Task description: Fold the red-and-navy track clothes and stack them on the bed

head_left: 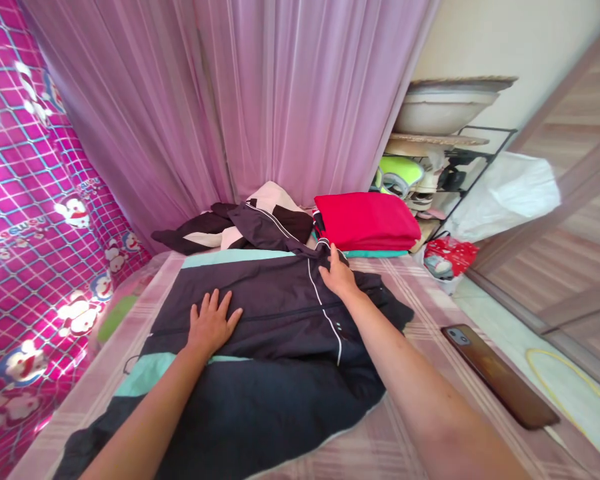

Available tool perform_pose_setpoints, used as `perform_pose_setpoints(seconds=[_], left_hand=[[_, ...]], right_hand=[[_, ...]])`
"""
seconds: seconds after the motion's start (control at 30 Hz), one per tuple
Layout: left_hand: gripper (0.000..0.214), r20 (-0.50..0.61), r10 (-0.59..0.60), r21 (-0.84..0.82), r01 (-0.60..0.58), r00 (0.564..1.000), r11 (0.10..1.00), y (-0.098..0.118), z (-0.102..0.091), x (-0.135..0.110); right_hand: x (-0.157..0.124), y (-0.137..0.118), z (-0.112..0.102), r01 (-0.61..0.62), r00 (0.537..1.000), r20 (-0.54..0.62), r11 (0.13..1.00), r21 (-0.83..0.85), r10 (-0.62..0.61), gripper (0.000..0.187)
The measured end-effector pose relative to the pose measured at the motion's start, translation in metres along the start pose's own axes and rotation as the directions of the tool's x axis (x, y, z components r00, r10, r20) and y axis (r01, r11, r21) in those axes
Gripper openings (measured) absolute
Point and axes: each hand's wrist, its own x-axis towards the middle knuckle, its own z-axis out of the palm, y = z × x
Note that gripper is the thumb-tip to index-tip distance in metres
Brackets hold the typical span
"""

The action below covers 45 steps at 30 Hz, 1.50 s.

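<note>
A dark jacket with white piping and mint-green panels lies spread out on the checked cloth surface. My left hand rests flat on its body, fingers spread. At the upper right of the jacket, near the collar, is my right hand. Its index finger is stretched out and its thumb stands apart, touching the fabric; the other fingers are mostly hidden. One dark sleeve with a white stripe stretches away toward the curtain. The near sleeve part spreads toward me, partly under my left forearm.
A folded red stack sits at the back right, beside a black-and-white garment. A phone with a cable lies on the right. Purple curtains hang behind; a rack with bowls stands beyond the right corner.
</note>
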Motion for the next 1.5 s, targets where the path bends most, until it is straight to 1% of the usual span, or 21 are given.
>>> perform_pose_setpoints(seconds=[0.07,0.1,0.13,0.23,0.3,0.4,0.5,0.57,0.67,0.73,0.8,0.9,0.97,1.03,1.1,1.2,1.27,1.33,1.4,1.47,1.5], left_hand=[[0.067,-0.01,-0.004,-0.007,0.004,1.0,1.0,-0.001,0.0,0.006],[0.067,-0.018,-0.005,-0.014,0.005,1.0,1.0,-0.001,0.0,0.008],[0.067,-0.024,-0.006,-0.024,0.006,1.0,1.0,-0.001,0.0,0.01],[0.067,-0.034,0.001,-0.056,-0.003,0.999,0.998,-0.002,0.001,0.014],[0.067,-0.042,0.019,-0.08,-0.022,0.999,0.997,-0.005,0.003,0.016],[0.063,-0.067,0.056,-0.146,-0.065,0.996,0.987,-0.014,0.005,0.018],[0.061,-0.078,0.125,-0.289,-0.142,0.989,0.947,-0.028,0.001,0.01],[0.065,-0.087,0.192,-0.407,-0.211,0.977,0.889,-0.037,-0.008,-0.004],[0.075,-0.071,0.286,-0.537,-0.278,0.956,0.796,-0.048,-0.025,-0.036],[0.077,-0.031,0.346,-0.573,-0.3,0.938,0.763,-0.055,-0.036,-0.057],[0.075,-0.005,0.375,-0.566,-0.311,0.927,0.763,-0.06,-0.043,-0.073],[0.067,-0.012,0.338,-0.521,-0.295,0.941,0.801,-0.066,-0.049,-0.086],[0.062,-0.035,0.33,-0.512,-0.301,0.943,0.805,-0.067,-0.056,-0.09],[0.059,-0.051,0.35,-0.52,-0.325,0.935,0.79,-0.065,-0.067,-0.092],[0.056,-0.04,0.376,-0.531,-0.338,0.926,0.777,-0.061,-0.082,-0.093],[0.053,-0.021,0.411,-0.534,-0.358,0.911,0.766,-0.054,-0.113,-0.091],[0.052,-0.05,0.44,-0.512,-0.401,0.897,0.759,-0.046,-0.136,-0.083],[0.049,-0.081,0.467,-0.444,-0.451,0.881,0.774,-0.033,-0.16,-0.069],[0.044,-0.127,0.457,-0.306,-0.473,0.88,0.826,-0.013,-0.178,-0.05],[0.038,-0.236,0.403,-0.175,-0.447,0.884,0.878,0.012,-0.189,-0.029],[0.036,-0.314,0.374,-0.127,-0.429,0.873,0.894,0.025,-0.191,-0.019]], right_hand=[[-0.023,0.016,0.002,0.132,0.991,-0.015,0.989,-0.06,-0.133,0.071],[-0.033,0.027,0.002,0.173,0.985,0.006,0.979,-0.105,-0.173,0.064],[-0.041,0.038,0.001,0.181,0.983,0.041,0.971,-0.154,-0.177,0.059],[-0.054,0.066,-0.003,0.091,0.991,0.12,0.966,-0.24,-0.063,0.051],[-0.054,0.075,-0.007,0.052,0.993,0.113,0.977,-0.207,-0.029,0.049],[-0.06,0.08,-0.013,0.084,0.996,-0.012,0.995,-0.056,-0.085,0.045],[-0.085,0.089,-0.015,0.186,0.968,-0.193,0.976,0.117,-0.162,0.038],[-0.108,0.102,-0.015,0.231,0.938,-0.303,0.954,0.188,-0.168,0.034],[-0.141,0.124,-0.015,0.24,0.891,-0.439,0.942,0.235,-0.117,0.034],[-0.155,0.135,-0.016,0.241,0.867,-0.488,0.94,0.241,-0.098,0.034],[-0.162,0.141,-0.015,0.267,0.853,-0.508,0.938,0.221,-0.123,0.033],[-0.163,0.143,-0.01,0.309,0.838,-0.516,0.933,0.183,-0.177,0.029],[-0.161,0.143,-0.007,0.317,0.831,-0.524,0.932,0.174,-0.185,0.029],[-0.16,0.143,-0.005,0.317,0.825,-0.537,0.932,0.175,-0.18,0.029],[-0.16,0.143,-0.004,0.324,0.815,-0.55,0.929,0.178,-0.179,0.03],[-0.16,0.143,-0.004,0.333,0.808,-0.563,0.924,0.19,-0.175,0.03],[-0.161,0.143,-0.004,0.324,0.811,-0.563,0.924,0.205,-0.16,0.031],[-0.161,0.142,-0.004,0.312,0.819,-0.556,0.925,0.219,-0.144,0.031],[-0.161,0.142,-0.003,0.305,0.824,-0.549,0.924,0.228,-0.137,0.031],[-0.161,0.141,-0.002,0.302,0.829,-0.543,0.924,0.233,-0.134,0.031],[-0.161,0.141,-0.003,0.299,0.832,-0.539,0.925,0.234,-0.132,0.031]])
